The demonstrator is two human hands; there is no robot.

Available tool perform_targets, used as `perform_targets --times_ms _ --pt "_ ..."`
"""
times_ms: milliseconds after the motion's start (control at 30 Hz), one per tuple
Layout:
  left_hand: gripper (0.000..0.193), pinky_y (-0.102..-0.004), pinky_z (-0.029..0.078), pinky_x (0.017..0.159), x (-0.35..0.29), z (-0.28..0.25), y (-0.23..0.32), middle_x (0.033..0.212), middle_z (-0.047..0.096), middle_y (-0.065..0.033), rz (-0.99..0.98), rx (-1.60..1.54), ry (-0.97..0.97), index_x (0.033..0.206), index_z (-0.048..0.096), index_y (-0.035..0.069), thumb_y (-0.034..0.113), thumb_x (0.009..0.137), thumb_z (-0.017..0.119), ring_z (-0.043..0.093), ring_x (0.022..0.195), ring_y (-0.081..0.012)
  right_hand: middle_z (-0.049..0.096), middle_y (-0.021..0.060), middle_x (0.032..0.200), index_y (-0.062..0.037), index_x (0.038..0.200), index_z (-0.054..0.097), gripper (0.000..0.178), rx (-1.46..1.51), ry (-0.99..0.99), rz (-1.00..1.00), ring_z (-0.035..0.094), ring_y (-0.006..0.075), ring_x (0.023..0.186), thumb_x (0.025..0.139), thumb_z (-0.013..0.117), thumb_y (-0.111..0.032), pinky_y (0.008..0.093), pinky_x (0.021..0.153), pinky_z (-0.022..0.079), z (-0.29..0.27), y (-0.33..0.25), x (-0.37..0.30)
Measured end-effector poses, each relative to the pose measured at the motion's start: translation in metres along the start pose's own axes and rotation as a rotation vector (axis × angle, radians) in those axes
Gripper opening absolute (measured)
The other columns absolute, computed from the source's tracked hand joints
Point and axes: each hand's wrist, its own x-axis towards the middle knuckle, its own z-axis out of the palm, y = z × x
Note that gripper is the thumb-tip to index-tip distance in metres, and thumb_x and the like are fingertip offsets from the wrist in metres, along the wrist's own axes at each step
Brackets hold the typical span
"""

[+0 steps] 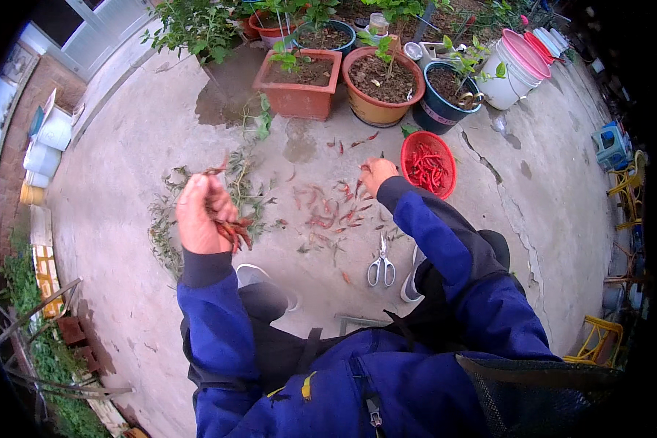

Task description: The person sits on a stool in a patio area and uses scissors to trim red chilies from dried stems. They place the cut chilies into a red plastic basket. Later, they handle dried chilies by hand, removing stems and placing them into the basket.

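Note:
My left hand (197, 215) is raised on the left, its fingers closed round several reddish-brown chili peppers (233, 233) that stick out below and above the fist. My right hand (377, 175) is low over the concrete, left of a red basin (452, 172). Its fingers are bent together, and what they hold, if anything, is hidden. Bright red chilies (425, 166) lie in the basin. Loose, partly shrivelled chilies (328, 219) are scattered on the ground between my hands. Wilted green stalks (166, 232) spread beside and behind my left hand. Silver scissors (381, 269) with grey handles rest near my right shoe.
Beyond the chilies stand a square terracotta planter (298, 102), a round brown pot (383, 109) and a dark pot (444, 117), all with plants. White buckets (500, 87) are at the far right. A crack (482, 155) runs through the concrete beside the basin. Yellow stools (598, 339) are at the right.

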Motion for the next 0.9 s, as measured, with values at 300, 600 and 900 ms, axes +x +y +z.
perform_targets --times_ms 300,600,900 --pt "0.017 -0.0159 0.031 0.043 0.002 0.008 -0.061 0.067 0.054 0.0023 -0.243 0.354 -0.247 0.089 0.061 0.001 0.015 0.088 0.051 0.041 0.051 -0.0017 0.063 0.0196 0.095 -0.0038 0.109 0.055 0.045 0.464 0.009 -0.12 0.059 0.0351 0.091 0.068 0.066 -0.018 0.0381 0.079 0.048 -0.043 -0.048 -0.014" --pt "0.023 -0.0219 0.043 0.047 -0.005 0.028 -0.097 0.072 0.058 -0.0052 -0.502 0.426 -0.497 0.1 0.059 -0.003 0.015 0.088 0.051 0.051 0.053 -0.0096 0.061 0.0154 0.085 -0.0053 0.1 0.056 0.032 0.475 -0.135 -0.685 0.06 0.0339 0.077 0.07 0.064 -0.014 0.0389 0.065 0.049 -0.061 -0.106 -0.074" --pt "0.021 -0.0236 0.045 0.06 -0.005 0.039 -0.08 0.078 0.061 -0.0056 -0.391 0.454 -0.555 0.102 0.056 -0.002 0.009 0.084 0.058 0.054 0.062 -0.0093 0.061 0.0151 0.078 -0.0039 0.088 0.06 0.016 0.192 0.048 -0.636 0.06 0.0346 0.071 0.074 0.059 -0.011 0.0385 0.062 0.049 -0.077 -0.091 -0.061"
